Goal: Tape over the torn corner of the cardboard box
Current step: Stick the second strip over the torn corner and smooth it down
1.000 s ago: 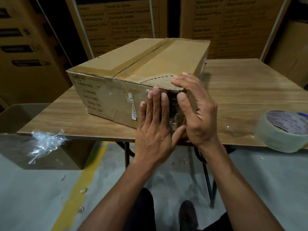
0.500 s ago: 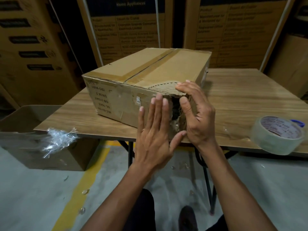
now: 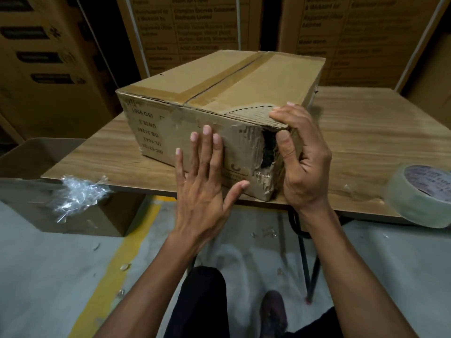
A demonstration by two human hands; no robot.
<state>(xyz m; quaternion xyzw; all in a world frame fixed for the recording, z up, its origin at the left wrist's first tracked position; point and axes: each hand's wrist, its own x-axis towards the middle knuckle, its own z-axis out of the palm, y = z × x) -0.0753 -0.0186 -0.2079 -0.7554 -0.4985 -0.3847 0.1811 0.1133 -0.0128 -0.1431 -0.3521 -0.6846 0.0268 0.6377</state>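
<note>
- The right hand grips the torn corner of the cardboard box: its fingers curl over the frayed top edge and its thumb presses on the ragged side flap beside the dark hole.
- The left hand lies flat on the box's near face just left of the tear, fingers straight and spread, thumb reaching toward the ripped lower edge (nothing is pinched in it).
- At the corner the outer paper is peeled off, the corrugated ribs are bare, and a shred of clear film clings near the bottom.
- The box sits on the wooden table with its torn corner at the near edge; brown tape runs along the top seam.
- A roll of clear tape rests on the table's near right edge, well apart from both hands.
- A crumpled wad of clear film hangs at the table's left edge, over an open carton.
- Printed cartons stand stacked behind, and a yellow line crosses the grey floor below.
</note>
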